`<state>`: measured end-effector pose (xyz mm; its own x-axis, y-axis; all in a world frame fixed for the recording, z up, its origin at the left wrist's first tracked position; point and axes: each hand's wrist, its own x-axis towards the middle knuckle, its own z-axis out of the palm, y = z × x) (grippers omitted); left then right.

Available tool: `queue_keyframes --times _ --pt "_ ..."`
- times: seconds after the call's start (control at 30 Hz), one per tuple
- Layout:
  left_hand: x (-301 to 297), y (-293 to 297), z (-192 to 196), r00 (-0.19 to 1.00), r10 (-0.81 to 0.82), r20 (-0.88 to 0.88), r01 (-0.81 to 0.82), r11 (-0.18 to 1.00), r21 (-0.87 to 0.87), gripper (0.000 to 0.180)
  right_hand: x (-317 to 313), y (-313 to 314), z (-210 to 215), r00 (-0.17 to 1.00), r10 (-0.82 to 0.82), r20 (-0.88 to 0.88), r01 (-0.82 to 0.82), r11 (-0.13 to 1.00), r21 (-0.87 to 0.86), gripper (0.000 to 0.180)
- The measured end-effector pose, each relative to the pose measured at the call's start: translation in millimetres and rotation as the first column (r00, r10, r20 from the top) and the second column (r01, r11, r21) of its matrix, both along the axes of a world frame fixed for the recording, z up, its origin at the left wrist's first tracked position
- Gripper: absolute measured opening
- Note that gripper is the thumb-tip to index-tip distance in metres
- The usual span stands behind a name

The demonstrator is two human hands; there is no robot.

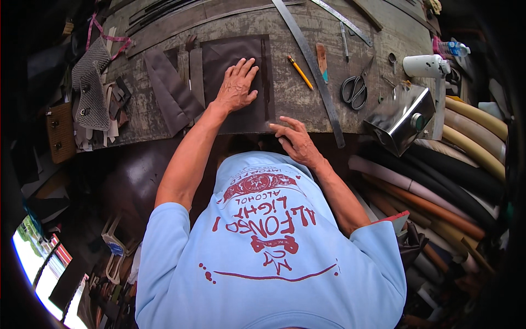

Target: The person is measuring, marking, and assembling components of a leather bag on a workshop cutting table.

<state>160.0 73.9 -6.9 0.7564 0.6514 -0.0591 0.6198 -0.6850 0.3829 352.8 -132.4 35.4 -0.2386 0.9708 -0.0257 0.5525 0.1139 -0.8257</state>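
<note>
My left hand [235, 89] lies flat with fingers spread on a dark brown sheet [220, 55], which looks like leather or lining material. A darker strip [267, 71] runs along the sheet's right side. At the sheet's near right corner is my right hand [297, 141], fingers apart and loosely bent, the index fingertip at the corner; I see nothing held in it. Left of the sheet rests a folded dark brown piece [171, 96], with narrow strips [195, 71] between the two.
On the worn worktable [307, 112] to the right are a yellow pencil [301, 73], a long metal ruler [312, 66], scissors [355, 90] and a metal can [402, 116]. A white bottle [423, 66] stands farther right. Material rolls [471, 148] fill the right side; woven mesh [92, 85] lies left.
</note>
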Motion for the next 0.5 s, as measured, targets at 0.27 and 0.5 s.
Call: queue_keyframes --times 0.27,0.5 --pt "3.9 1.1 11.1 0.992 -0.045 -0.119 0.031 0.993 -0.113 0.095 18.0 94.0 -18.5 0.975 -0.217 -0.036 0.220 0.972 0.087 0.049" --pt "2.5 2.9 12.0 0.990 -0.041 -0.135 0.026 0.993 -0.114 0.098 8.5 66.1 -25.7 0.900 0.030 0.435 -0.156 0.954 0.257 0.034"
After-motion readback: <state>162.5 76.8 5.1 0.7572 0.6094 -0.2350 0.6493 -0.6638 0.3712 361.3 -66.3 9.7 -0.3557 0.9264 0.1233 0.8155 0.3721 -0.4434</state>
